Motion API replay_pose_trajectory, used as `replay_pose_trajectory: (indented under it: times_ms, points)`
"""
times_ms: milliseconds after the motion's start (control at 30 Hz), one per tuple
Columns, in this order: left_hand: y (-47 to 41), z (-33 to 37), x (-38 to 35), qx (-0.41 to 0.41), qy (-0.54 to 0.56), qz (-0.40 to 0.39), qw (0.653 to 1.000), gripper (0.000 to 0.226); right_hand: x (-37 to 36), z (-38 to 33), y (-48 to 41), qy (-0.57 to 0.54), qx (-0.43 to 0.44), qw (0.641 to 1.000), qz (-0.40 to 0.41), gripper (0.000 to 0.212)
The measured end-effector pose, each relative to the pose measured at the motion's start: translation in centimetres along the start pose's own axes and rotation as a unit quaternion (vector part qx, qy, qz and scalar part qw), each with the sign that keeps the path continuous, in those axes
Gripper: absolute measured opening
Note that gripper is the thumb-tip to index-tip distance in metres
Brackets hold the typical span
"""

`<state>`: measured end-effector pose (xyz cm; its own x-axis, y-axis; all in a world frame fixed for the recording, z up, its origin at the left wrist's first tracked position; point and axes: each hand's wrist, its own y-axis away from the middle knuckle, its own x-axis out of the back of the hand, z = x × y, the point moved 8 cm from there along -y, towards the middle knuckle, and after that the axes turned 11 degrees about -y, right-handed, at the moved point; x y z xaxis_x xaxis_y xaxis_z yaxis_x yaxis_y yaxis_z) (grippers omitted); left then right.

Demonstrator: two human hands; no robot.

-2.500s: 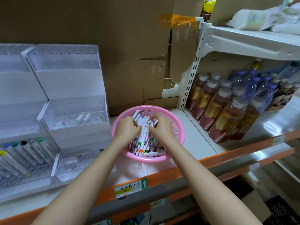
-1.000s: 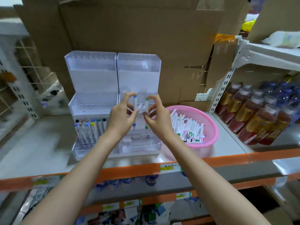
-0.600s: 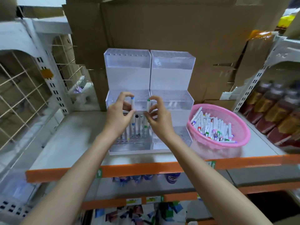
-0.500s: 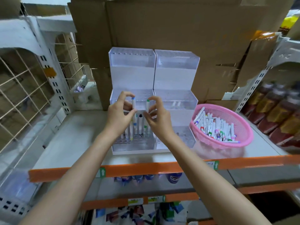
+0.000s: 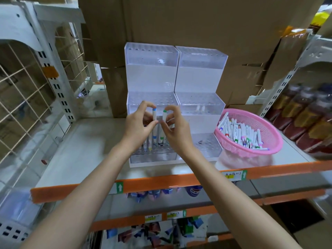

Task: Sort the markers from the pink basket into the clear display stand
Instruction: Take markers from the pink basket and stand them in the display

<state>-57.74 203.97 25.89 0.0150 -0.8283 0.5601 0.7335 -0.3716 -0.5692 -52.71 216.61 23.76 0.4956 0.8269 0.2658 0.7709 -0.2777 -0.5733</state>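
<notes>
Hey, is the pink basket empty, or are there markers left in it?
Not empty. The pink basket holds a loose heap of white markers with coloured caps, lying at mixed angles.

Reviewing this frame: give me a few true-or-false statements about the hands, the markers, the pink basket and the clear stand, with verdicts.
1. The left hand and the right hand each pinch one marker, roughly upright. True.
2. The marker in the left hand has a red cap. False: it is a blue-capped marker; the right hand holds a green-capped marker.
3. The pink basket sits to the right of the clear display stand. True.
4. The basket is empty. False: many loose markers lie in it.
5. The stand's top tier is packed with markers. False: none show there; a few standing markers fill its lowest left tier.
</notes>
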Motion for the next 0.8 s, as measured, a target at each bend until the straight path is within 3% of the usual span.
replay_pose_trajectory:
  times_ms: [800]
  points:
    - [0.86, -0.11, -0.78, -0.095, -0.105, -0.017, 0.990, 0.009, -0.58, 0.52, 0.75, 0.048, -0.012, 0.999, -0.014, 0.031]
